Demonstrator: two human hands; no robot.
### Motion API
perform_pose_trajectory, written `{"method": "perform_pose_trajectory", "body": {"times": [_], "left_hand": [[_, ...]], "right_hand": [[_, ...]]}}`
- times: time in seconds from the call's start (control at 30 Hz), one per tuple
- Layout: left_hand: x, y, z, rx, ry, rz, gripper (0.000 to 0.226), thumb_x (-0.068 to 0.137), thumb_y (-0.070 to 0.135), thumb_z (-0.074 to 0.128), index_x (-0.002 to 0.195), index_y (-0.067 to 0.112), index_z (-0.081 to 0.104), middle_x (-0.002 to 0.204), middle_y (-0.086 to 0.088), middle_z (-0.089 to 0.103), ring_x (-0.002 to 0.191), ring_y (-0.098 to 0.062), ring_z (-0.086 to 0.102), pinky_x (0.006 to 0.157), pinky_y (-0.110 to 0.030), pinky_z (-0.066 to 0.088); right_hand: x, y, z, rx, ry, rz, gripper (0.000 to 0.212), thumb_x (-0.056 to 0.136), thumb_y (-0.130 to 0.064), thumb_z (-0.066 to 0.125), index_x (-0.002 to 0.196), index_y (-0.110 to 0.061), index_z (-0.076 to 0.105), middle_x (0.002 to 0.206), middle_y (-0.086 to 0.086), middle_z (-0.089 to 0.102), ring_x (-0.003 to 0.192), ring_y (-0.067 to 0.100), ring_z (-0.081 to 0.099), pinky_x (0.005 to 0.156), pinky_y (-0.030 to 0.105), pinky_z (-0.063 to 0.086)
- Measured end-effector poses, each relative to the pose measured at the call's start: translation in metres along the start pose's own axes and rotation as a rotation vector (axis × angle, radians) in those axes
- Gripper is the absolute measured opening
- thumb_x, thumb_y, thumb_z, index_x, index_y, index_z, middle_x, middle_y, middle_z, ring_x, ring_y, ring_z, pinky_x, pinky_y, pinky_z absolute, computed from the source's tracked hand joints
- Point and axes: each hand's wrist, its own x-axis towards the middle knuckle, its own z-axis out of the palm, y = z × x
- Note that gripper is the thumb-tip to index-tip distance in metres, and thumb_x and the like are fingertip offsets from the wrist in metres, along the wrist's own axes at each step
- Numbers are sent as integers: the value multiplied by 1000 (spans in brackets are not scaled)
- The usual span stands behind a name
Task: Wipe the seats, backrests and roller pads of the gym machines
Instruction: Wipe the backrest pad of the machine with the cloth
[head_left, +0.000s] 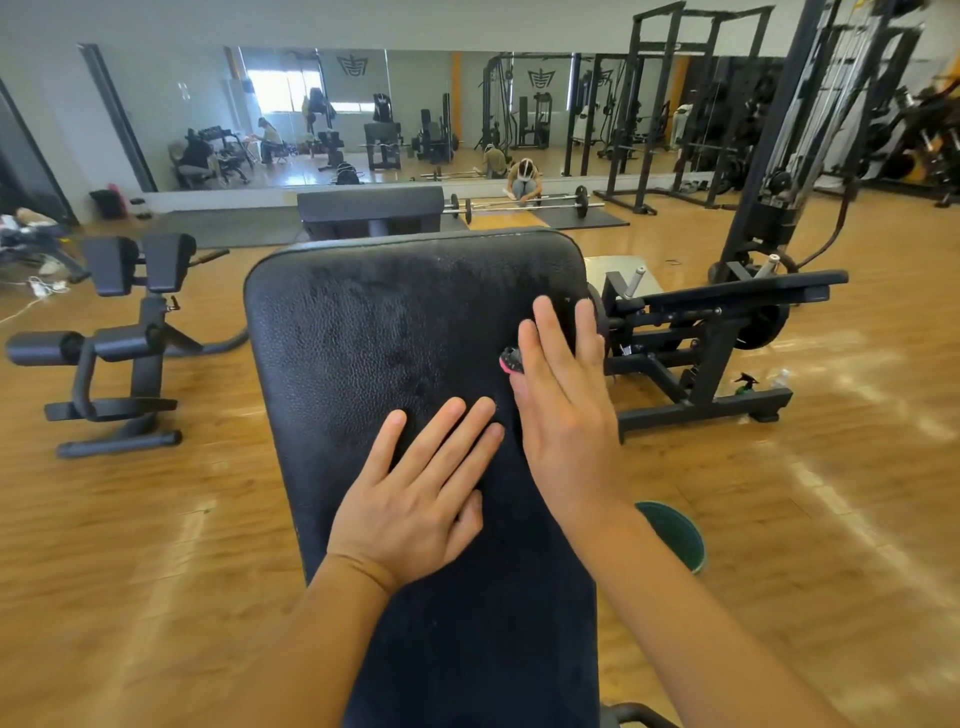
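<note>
A black padded backrest (395, 332) fills the middle of the head view, with damp-looking streaks on its upper part. My left hand (415, 493) lies flat on the pad, fingers straight and spread. To its right, my right hand (563, 395) presses flat near the pad's right edge with straight fingers. A small pink and black cloth or sponge (511, 360) peeks out from under that hand's thumb side; most of it is hidden.
A green bucket (675, 535) stands on the wooden floor right of the bench. A spray bottle (746, 383) sits by the black plate-loaded machine (717, 332). A roller-pad machine (119, 338) stands left. A barbell (519, 203) and a mirror wall lie ahead.
</note>
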Motion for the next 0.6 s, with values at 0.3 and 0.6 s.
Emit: {"method": "perform_pose_trajectory", "body": {"times": [0.3,0.6], "left_hand": [[1,0,-1,-3,20,-11,59,97,32,48,154,15,45,164,-4,35,151,-22,33,123,-53,22],[0,1,1,-7,25,-16,61,98,33,48,155,14,44,165,-4,33,152,-21,33,123,-53,23]], "right_hand": [[32,3,7,17,75,15,40,108,-13,52,144,5,51,157,19,42,150,48,27,119,57,34],[-7,0,6,30,82,50,43,109,-18,49,147,3,48,159,15,36,150,47,26,117,58,36]]}}
